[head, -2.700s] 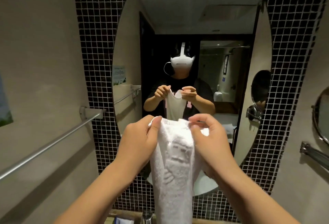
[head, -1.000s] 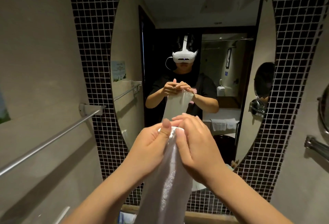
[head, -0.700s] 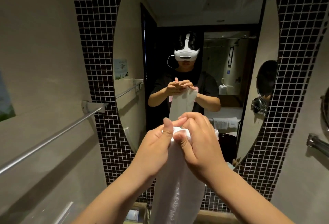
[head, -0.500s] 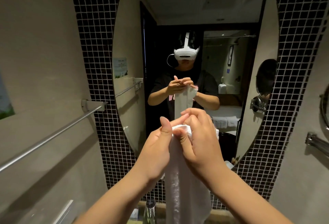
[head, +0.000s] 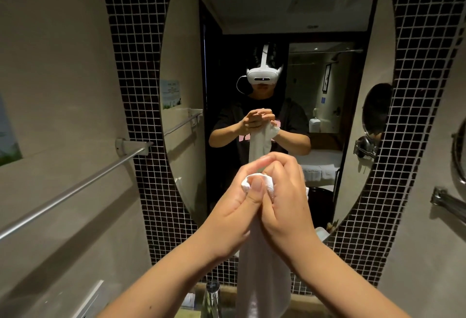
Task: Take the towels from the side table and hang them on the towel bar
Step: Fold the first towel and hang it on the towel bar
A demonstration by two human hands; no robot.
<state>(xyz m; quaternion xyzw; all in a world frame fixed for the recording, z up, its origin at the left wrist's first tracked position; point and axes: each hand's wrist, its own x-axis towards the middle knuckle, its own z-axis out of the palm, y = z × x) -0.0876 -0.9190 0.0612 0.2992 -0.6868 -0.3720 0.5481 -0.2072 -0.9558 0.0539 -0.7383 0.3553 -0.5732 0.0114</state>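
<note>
A white towel (head: 262, 274) hangs straight down in front of me, its top edge bunched between both hands. My left hand (head: 237, 206) pinches the bunched edge with thumb on top. My right hand (head: 285, 199) closes over the same edge from the right, pressed against the left hand. The chrome towel bar (head: 75, 191) runs along the beige wall at the left, bare, well left of the towel. In the oval mirror (head: 191, 40) folded white towels show behind me.
Black mosaic tile surrounds the mirror. A chrome faucet (head: 211, 297) rises at the bottom, just left of the hanging towel. A round magnifying mirror and a chrome fitting (head: 446, 201) stick out from the right wall. A glass shelf edge (head: 88, 300) shows low left.
My hands have come together from holding the top edge spread wide, gathering the towel into a narrow bunch. The towel now hangs slimmer and slightly lower.
</note>
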